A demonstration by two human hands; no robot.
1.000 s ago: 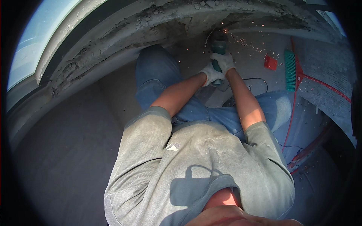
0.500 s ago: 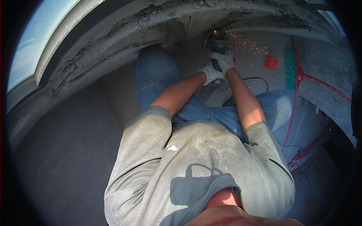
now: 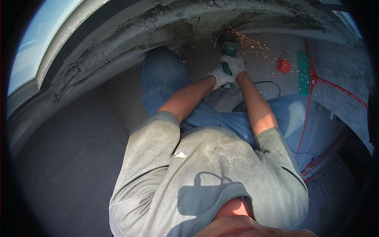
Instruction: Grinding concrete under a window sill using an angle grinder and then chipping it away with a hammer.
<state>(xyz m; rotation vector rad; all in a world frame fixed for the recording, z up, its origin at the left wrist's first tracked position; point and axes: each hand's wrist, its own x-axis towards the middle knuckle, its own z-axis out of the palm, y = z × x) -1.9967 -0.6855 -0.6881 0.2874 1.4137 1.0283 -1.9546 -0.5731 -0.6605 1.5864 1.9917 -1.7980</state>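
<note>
A green angle grinder (image 3: 229, 49) points away from me, its head against the underside of the rough concrete ledge (image 3: 173, 29). Orange sparks (image 3: 252, 42) spray from it, mostly to the right. My left hand (image 3: 222, 77), in a white work glove, is wrapped round the rear of the grinder's body. Farther forward, my right hand (image 3: 235, 64), gloved alike, grips the body just behind the head. The disc itself is hidden in shadow and by the ledge.
On the right lie a small red block-like object (image 3: 283, 65) and a broom (image 3: 304, 75) with green bristles and a red handle. A dark cable (image 3: 272, 82) loops on the floor beside my right forearm. My bent legs (image 3: 164, 77) flank the work. Window glass (image 3: 47, 35) is at upper left.
The sparks now fly thicker and wider, with some reaching to the left of the grinder. Both hands and the grinder have hardly moved.
</note>
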